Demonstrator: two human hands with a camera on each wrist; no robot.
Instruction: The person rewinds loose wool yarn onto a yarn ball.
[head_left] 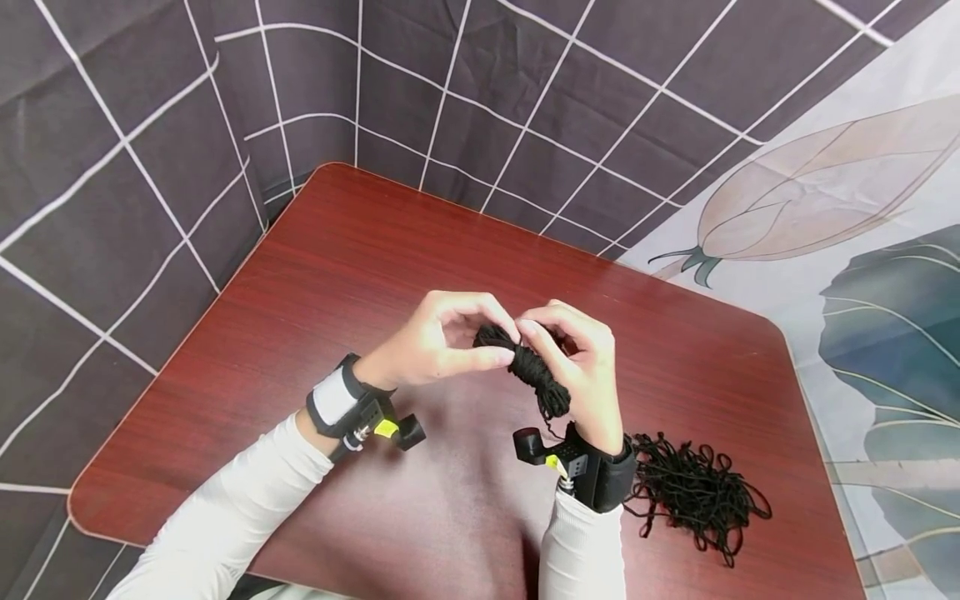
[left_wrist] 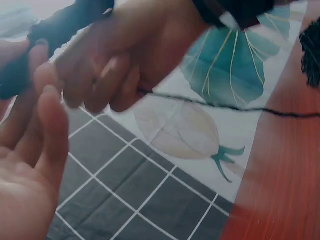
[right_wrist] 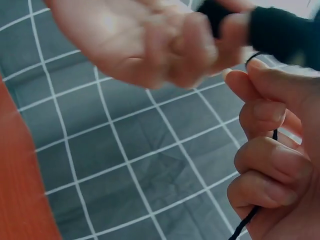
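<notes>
A bundle of black cord (head_left: 542,382), narrowed at its middle, hangs slanting between the two hands above the table. My left hand (head_left: 423,348) pinches it near the middle with thumb and fingers. From the other side, my right hand (head_left: 594,367) meets it, fingertips close to the left ones. In the right wrist view, the right hand (right_wrist: 280,160) pinches a single strand (right_wrist: 245,222) between thumb and index finger, its other fingers curled over the strand. That strand (left_wrist: 215,104) runs off toward the pile in the left wrist view. The bundle (right_wrist: 282,32) looks blurred there.
A loose, tangled pile of black cord (head_left: 697,492) lies on the red-brown table (head_left: 360,250), right of the right wrist. Grid-patterned dark cloth (head_left: 420,75) hangs behind and at the left, and a leaf-printed cloth (head_left: 810,333) at the right. Each wrist wears a strapped camera.
</notes>
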